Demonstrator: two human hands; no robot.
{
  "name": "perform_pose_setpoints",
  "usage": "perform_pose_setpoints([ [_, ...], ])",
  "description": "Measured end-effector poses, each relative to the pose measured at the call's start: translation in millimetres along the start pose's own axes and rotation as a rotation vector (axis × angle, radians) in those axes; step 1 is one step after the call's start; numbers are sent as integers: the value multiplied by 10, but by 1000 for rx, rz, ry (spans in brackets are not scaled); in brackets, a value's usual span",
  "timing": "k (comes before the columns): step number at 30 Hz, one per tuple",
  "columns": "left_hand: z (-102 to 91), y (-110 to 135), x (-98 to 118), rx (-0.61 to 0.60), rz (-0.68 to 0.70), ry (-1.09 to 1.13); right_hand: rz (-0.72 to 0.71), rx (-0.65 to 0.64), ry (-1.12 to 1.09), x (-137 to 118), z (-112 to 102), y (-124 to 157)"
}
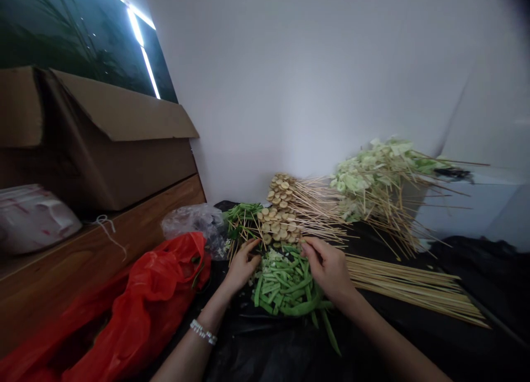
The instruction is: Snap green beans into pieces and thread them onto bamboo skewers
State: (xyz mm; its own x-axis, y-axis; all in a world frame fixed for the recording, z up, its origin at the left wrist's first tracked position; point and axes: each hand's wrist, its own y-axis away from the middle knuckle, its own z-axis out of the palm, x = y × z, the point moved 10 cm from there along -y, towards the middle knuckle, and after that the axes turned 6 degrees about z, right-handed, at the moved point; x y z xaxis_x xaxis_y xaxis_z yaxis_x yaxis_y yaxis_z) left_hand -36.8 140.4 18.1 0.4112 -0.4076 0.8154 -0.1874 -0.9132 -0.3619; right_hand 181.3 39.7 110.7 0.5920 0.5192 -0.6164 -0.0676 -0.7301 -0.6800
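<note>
Black plastic sheet (265, 351) up front, then the left hand (242, 267) curled at the near-left side of the cut green beans (285, 291). The right hand (327, 271), nearer, pinches at the pile's far edge, though I can't tell if it's holding anything.

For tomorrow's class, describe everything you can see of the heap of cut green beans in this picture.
The cut green beans form a loose heap of straight, glossy pieces, short and long, lying at mixed angles on black plastic sheeting. One long piece trails toward the viewer; pale crumbs sit on top. The right hand reaches over its far edge; the left hand is just beside it.
</note>
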Motion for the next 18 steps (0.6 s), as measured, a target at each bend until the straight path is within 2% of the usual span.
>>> perform_pose_setpoints([
  [3,48,33,-32,-33,-107,169,18,-9,-18,15,-6,-5],
  [6,22,96,86,-51,-152,321,78,-16,-62,78,-3,-22],
  [9,-92,129,315,-39,-93,439,199,-37,-179,214,25,-53],
  [12,-274,129,512,22,-3,523,385,-83,-432,408,104,-67],
  [15,-607,132,600,216,106,462,577,-120,-697,574,211,-37],
  [18,-1062,243,582,543,132,93,654,-103,-844,647,245,-23],
])
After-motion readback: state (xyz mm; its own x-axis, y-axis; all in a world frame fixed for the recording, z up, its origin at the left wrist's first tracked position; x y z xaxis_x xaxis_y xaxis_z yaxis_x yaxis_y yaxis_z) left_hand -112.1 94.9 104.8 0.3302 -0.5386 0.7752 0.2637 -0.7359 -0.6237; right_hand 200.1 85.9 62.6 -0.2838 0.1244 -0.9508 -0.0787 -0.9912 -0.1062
